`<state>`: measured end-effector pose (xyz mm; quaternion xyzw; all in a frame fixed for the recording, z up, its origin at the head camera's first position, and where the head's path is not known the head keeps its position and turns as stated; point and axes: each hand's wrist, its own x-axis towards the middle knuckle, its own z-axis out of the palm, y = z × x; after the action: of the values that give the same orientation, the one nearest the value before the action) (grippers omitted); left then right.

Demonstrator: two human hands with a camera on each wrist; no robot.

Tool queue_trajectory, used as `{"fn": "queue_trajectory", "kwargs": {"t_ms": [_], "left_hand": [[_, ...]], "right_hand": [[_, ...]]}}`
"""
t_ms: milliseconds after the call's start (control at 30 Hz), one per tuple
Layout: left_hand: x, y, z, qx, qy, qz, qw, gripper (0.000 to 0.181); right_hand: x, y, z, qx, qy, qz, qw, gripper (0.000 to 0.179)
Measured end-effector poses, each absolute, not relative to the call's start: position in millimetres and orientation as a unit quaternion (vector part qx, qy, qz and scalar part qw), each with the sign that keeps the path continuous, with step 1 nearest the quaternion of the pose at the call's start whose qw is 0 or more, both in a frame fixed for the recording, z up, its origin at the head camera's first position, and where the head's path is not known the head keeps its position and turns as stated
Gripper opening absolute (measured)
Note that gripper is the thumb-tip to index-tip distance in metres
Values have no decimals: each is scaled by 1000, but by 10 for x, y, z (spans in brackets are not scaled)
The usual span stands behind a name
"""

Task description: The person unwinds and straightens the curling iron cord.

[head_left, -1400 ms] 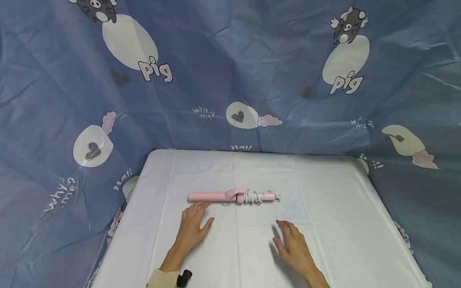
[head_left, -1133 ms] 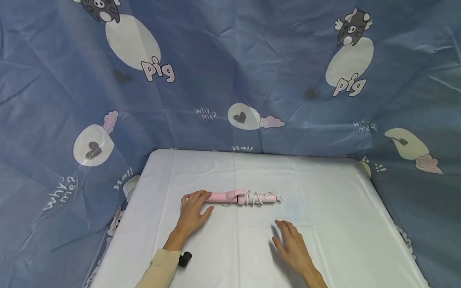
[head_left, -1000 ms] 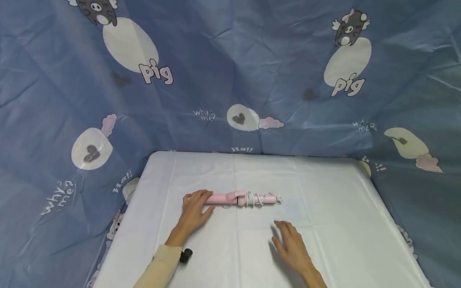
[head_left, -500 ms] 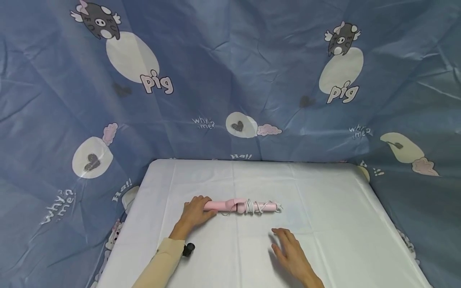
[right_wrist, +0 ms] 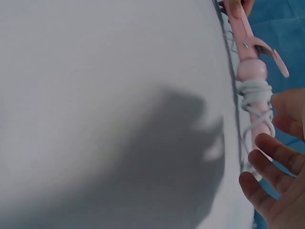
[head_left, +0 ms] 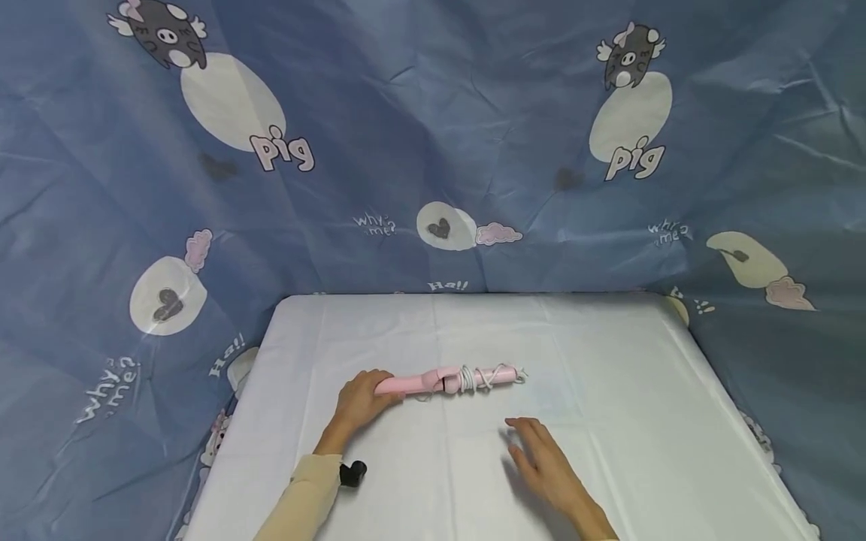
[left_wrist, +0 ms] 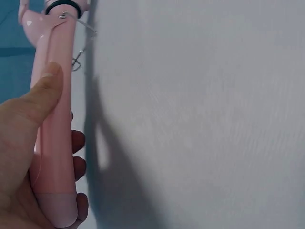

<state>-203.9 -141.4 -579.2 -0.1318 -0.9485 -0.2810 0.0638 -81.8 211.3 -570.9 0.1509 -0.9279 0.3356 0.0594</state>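
L hand (head_left: pixel 361 403): fingers curled round barrel end of the curling iron (head_left: pixel 449 385); it is the nearer hand.
R hand (head_left: pixel 546 467): fingers loosely spread, holds nothing; iron lies apart, ahead & to L.
Iron axis: approx. L–R, handle w/ wound cord (head_left: pixel 467 379) toward R.
Surface (head_left: pixel 609 361): below iron; contact, can't tell.

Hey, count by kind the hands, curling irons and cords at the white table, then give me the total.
Hands: 2, the left hand and right hand
Curling irons: 1, the pink curling iron
Cords: 1, the white cord
Total: 4
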Motion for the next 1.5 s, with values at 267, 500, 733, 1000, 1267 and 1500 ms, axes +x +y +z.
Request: {"fn": "queue_trajectory", "kwargs": {"t_ms": [267, 500, 733, 1000, 1267, 1500], "left_hand": [[-1906, -1427, -5553, -134, -944, -295, 63, 36], [-1818, -1483, -5260, -133, -943, -288, 97, 39], [-1757, -1509, -5113, -141, -949, -259, 112, 42], [-1701, -1479, -5071, -156, -947, -256, 118, 41], [-1622, -1450, -5078, -168, -944, -256, 123, 43], [-1596, -1470, -5084, -168, -941, -265, 128, 42]], "right_hand": [[-1050, 2291, -5493, 163, -917, 339, 130, 36], [-1199, 2377, -5303, 184, -899, 342, 202, 28], [-1465, 2438, -5059, 202, -892, 342, 214, 25], [-1797, 2520, -4933, 230, -905, 339, 116, 26], [-2178, 2555, -4761, 265, -884, 357, -144, 31], [-2416, 2551, -4719, 286, -840, 355, -295, 29]]}}
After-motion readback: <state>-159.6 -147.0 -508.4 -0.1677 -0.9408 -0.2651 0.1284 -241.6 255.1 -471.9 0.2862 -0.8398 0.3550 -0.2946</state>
